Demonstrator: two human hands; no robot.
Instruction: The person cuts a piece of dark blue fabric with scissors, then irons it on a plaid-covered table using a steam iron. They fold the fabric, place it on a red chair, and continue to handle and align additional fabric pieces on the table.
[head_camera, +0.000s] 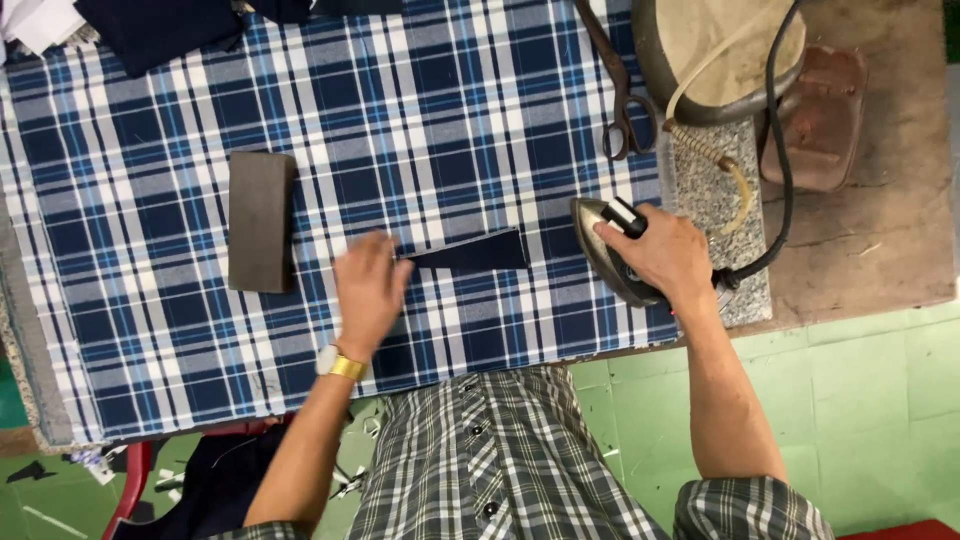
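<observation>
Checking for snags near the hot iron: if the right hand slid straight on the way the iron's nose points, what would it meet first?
Likely the dark fabric strip: the right hand aims the iron toward it across the plaid cloth. Depth is unclear.

Even, fairly bright light falls from above, with no strong glare anywhere. Shadows are soft and short: a faint one lies under the left hand (368, 290) on the plaid cloth (420, 120). That hand is smeared by motion blur, while the right hand (660, 250) and the iron (605, 250) stay sharp. The wide lens bows the edges of the surface (880, 240) slightly near the frame corners.
</observation>
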